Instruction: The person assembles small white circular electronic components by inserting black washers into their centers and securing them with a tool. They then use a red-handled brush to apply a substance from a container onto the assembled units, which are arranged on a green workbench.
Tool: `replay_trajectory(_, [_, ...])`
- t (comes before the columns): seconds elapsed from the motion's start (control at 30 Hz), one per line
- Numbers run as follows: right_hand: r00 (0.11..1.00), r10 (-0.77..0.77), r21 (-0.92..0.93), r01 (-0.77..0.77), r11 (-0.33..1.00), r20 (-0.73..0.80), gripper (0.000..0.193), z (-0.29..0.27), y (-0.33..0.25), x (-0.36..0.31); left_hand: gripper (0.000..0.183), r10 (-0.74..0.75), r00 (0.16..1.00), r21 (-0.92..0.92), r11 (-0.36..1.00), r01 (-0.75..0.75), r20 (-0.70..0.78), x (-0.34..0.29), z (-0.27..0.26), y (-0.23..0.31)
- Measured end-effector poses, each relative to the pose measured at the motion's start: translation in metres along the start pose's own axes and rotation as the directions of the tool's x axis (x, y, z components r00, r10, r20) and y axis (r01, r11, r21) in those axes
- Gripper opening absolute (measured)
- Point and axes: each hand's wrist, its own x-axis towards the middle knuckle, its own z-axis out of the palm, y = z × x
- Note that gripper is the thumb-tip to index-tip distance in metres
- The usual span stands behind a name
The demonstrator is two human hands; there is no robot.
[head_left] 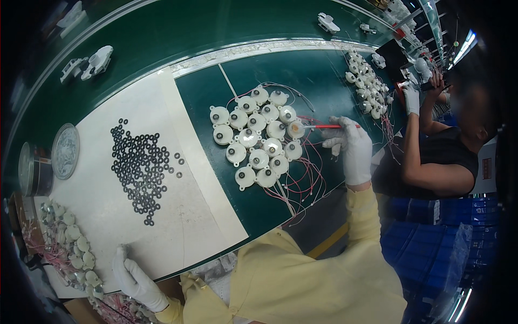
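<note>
My right hand [353, 151], in a white glove, is closed on a slim red-handled brush [326, 126]. Its pale tip reaches the top of a white round motor [295, 129], which looks brownish, at the right side of a cluster of similar motors [249, 137]. Most of these show a dark shaft facing up, and red and white wires [310, 178] trail off to the right. Also gloved, my left hand [135, 278] rests at the near edge of the white sheet [199, 237], fingers stretched out and holding nothing.
Many small black rings [141, 167] lie spread on the white sheet. A tub [36, 170] and round lid [66, 151] stand left, above a heap of wired motors [73, 243]. White parts [97, 62] sit on the far green strip. At right, a co-worker [442, 156] works near more motors [368, 86].
</note>
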Motion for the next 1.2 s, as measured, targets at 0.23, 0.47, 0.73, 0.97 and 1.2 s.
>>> replay_trajectory(0.23, [0.999,-0.045,-0.036,0.045,0.998,0.017,0.039,-0.009,-0.003,-0.001,0.031,0.023,1.000,-0.008,1.000,-0.023,0.010,-0.001,-0.002,-0.005])
replay_trajectory(0.47, [0.998,-0.053,0.088,0.051,0.995,0.025,0.039,0.000,-0.003,-0.008,0.030,0.060,0.998,0.011,0.998,-0.060,0.002,-0.002,-0.001,-0.007])
replay_trajectory(0.73, [0.999,0.006,0.048,-0.008,0.999,0.034,0.040,0.001,0.004,0.004,0.029,0.077,0.997,0.010,0.997,-0.077,0.002,0.000,-0.001,-0.009])
replay_trajectory(0.97, [0.998,-0.068,0.174,0.064,0.983,0.016,0.040,-0.017,0.007,0.003,0.029,0.048,0.999,-0.008,0.999,-0.048,0.010,-0.001,-0.001,-0.006])
replay_trajectory(1.2, [0.932,-0.144,0.166,0.092,0.982,0.331,0.031,-0.010,-0.001,-0.024,0.029,0.038,0.999,-0.077,0.996,-0.037,0.013,-0.002,0.000,-0.011])
